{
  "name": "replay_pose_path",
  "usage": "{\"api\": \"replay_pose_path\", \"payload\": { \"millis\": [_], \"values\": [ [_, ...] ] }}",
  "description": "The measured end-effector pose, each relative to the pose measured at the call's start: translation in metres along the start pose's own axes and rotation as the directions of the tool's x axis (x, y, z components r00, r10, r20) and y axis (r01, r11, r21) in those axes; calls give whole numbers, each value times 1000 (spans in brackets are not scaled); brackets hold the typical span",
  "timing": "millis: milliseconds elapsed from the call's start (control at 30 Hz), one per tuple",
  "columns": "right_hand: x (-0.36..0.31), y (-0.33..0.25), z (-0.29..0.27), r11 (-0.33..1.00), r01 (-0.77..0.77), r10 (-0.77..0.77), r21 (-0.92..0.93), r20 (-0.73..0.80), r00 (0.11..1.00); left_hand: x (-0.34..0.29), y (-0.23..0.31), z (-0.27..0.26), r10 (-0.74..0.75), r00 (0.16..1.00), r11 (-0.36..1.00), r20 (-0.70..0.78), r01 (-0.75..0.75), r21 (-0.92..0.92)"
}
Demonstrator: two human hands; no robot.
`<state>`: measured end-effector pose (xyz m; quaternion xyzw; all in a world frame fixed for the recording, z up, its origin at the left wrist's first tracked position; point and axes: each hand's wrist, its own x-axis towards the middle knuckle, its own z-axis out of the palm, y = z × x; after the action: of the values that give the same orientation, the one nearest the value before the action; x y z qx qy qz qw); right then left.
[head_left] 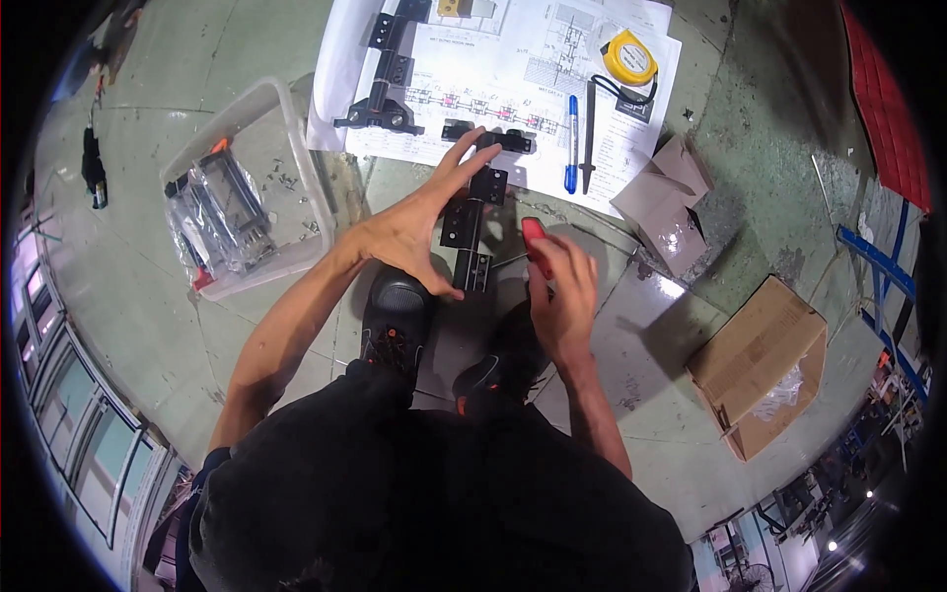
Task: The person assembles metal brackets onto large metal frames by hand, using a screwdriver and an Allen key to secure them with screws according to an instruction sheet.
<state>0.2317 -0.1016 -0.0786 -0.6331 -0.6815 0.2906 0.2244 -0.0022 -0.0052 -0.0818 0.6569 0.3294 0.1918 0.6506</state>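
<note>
My left hand [402, 229] spans a black hinge [474, 229] lengthwise, with the thumb at its near end and the fingertips at its far end. The hinge has several plates with screw holes along a barrel, above the floor between my shoes. To the right, my right hand [566, 291] is closed on a small red object [534, 231]. Only its rounded red end sticks out past the fingers, so its kind is hidden. Just beyond my left fingertips, a shorter black hardware piece [513, 142] lies on the paper drawings [454, 64].
A longer black hinge assembly [383, 84], a yellow tape measure [628, 57], a blue marker [571, 145] and a thin black stick [589, 138] lie on the drawings. Left is a plastic bin [314, 178] with bagged parts; right are a small open box [663, 202] and a cardboard box [760, 350].
</note>
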Motion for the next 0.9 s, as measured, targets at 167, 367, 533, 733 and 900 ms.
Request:
{"api": "replay_pose_path", "payload": {
  "millis": [167, 367, 533, 733, 900],
  "values": [
    [-5, 19, 17, 997, 7, 10, -73, 227, 974, -18, -10, 25, -54, 998, 806, -37, 22, -591],
    [-4, 25, 2, 957, -249, 205, 151, 255, 945, -50, -23, 45, -216, 954, 520, -207, -68, -852],
    [-11, 32, -30, 682, -515, 332, 519, 407, 851, -69, -15, 54, -358, 893, 411, -271, -110, -905],
    [15, 8, -61, 463, -547, 353, 697, 421, 835, -74, -2, 43, -547, 683, 522, -483, -173, -835],
    [82, -5, -36, 29, -336, 272, 941, 316, 909, -74, -7, 7, -549, 447, 787, -706, -7, -616]
  ]
}}
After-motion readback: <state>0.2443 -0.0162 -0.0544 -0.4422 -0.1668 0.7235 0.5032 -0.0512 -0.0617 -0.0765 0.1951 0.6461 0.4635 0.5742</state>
